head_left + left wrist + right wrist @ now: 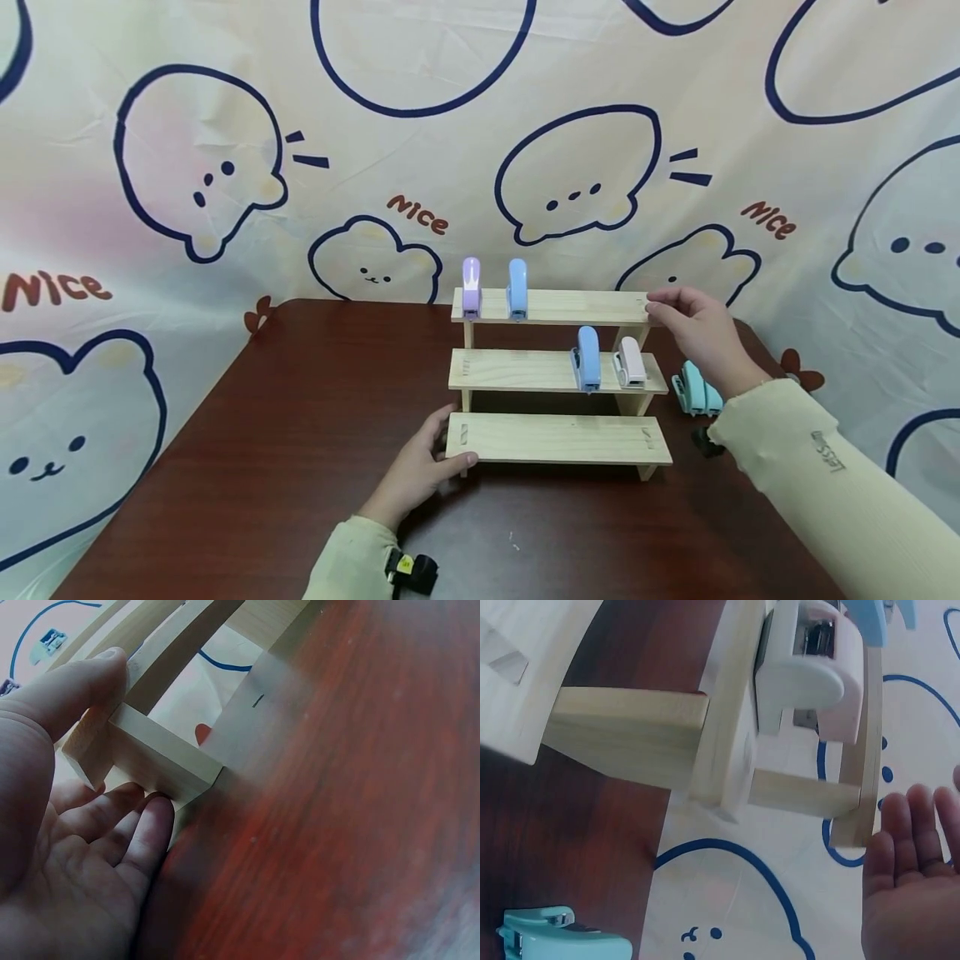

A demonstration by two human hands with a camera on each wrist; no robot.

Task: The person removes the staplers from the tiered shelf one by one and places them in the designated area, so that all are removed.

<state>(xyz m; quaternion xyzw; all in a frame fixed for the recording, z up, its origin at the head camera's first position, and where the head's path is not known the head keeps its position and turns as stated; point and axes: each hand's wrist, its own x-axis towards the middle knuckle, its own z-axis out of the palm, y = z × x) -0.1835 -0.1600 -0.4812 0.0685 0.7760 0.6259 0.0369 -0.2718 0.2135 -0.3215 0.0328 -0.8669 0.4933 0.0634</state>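
A three-tier wooden display rack [540, 437] stands on the table. At its lower left end my left hand [420, 467] grips the bottom tier. The left wrist view shows the thumb on the board and the fingers curled by the leg [161, 754]. My right hand [697, 329] holds the right end of the top tier between thumb and forefinger; its other fingers [911, 832] show in the right wrist view. A purple stapler [471, 287] and a light blue stapler [517, 287] stand on the top tier. The middle tier bears a blue stapler [588, 358] and a pale pink stapler [632, 362].
Teal staplers [693, 390] lie on the dark brown table [315, 417] to the right of the rack, below my right forearm. A cloth [465, 167] printed with cartoon bears hangs behind the table and along its sides.
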